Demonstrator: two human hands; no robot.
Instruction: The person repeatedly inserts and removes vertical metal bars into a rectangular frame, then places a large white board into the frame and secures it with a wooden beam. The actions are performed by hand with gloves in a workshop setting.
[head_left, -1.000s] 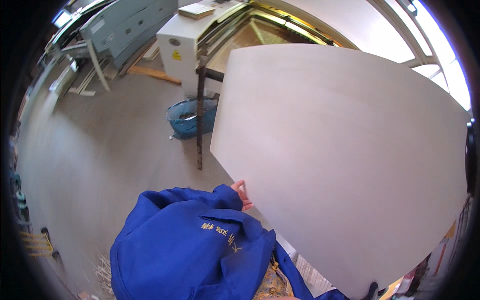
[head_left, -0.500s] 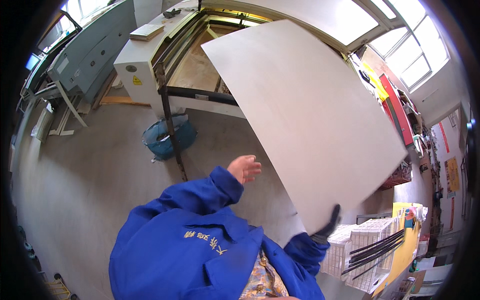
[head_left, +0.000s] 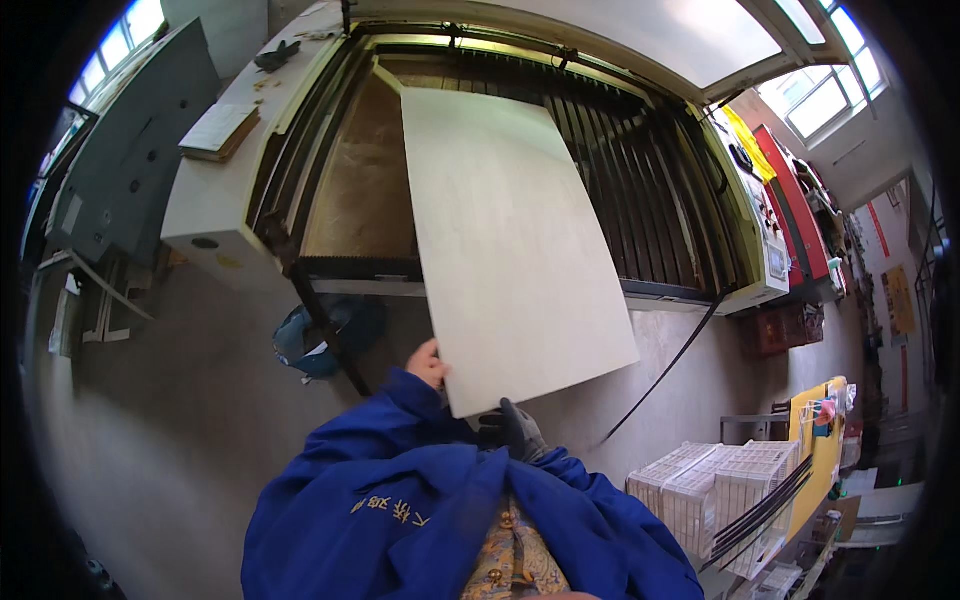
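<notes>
A large flat white board [head_left: 515, 250] stretches away from me, its far end over the bed [head_left: 640, 190] of a big machine with dark slats. My left hand [head_left: 428, 365], bare, closes on the board's left edge close to the near corner. At the near edge is my right hand [head_left: 518, 432] in a dark grey glove, its thumb on top and its other fingers partly hidden, gripping the board. A brown sheet [head_left: 360, 190] lies on the left part of the bed, partly covered by the board.
The machine's raised lid [head_left: 680, 40] spans the back. Below its front left corner sits a blue tub [head_left: 330, 335] beside a dark post [head_left: 325, 330]. White wire baskets [head_left: 690, 480] stand at my right. A thin black rod [head_left: 665, 370] slants down from the machine's front.
The board has swung left and over the machine bed. My left hand, open and off the board before, now grips its edge. My right hand has moved left with the board.
</notes>
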